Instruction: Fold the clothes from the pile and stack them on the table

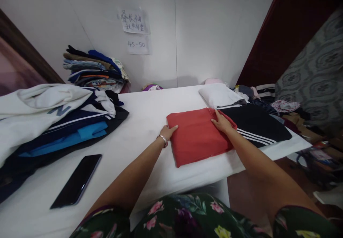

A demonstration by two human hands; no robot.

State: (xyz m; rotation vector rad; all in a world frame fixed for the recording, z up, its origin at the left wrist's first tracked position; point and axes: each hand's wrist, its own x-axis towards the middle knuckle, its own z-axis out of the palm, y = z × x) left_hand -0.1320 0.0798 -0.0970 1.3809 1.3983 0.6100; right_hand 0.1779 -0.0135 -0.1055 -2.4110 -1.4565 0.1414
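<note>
A red garment, folded into a flat rectangle, lies on the white table at centre right. My left hand, with a bracelet at the wrist, grips its left edge, the thumb on top and the other fingers mostly hidden. On the upper right part of the garment, my right hand holds the fabric near a folded-over edge, its fingers partly hidden. Just right of the red garment lies a black garment with white stripes, partly covered by it. A white folded garment rests behind them.
To the left is a heap of clothes with a white garment on top. A black phone lies in front of it. Folded clothes are stacked near the wall. Paper notes hang there. More clothes lie beyond the table's right edge.
</note>
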